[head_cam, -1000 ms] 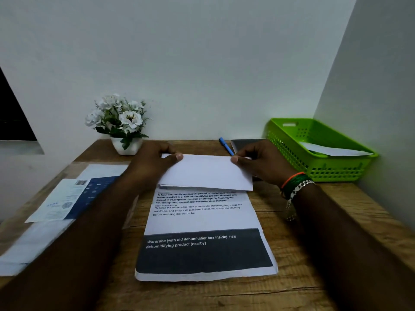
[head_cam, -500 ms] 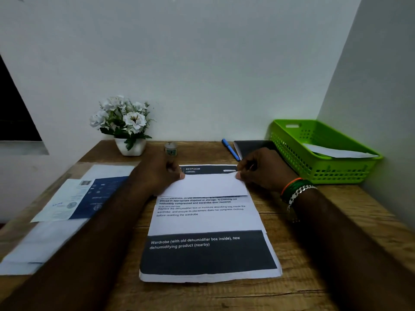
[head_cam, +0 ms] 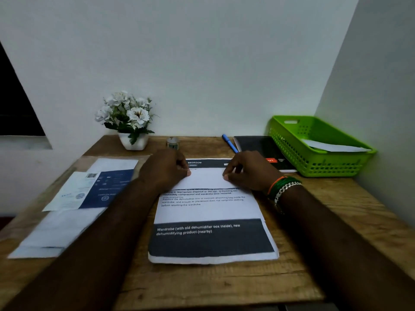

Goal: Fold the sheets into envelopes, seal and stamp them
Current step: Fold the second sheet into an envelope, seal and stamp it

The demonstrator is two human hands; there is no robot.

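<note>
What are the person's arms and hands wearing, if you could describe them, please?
Both forearms are bare, with no sleeves in view. The right hand has orange and green bangles and a silver chain bracelet at its wrist. The left hand wears nothing visible.

Head-worn wide-angle view, facing forward and down

It looks from the person's head along both forearms over the brown wooden tabletop [head_cam: 292,277] toward a white wall corner, close enough that printed sheet text reads.
</note>
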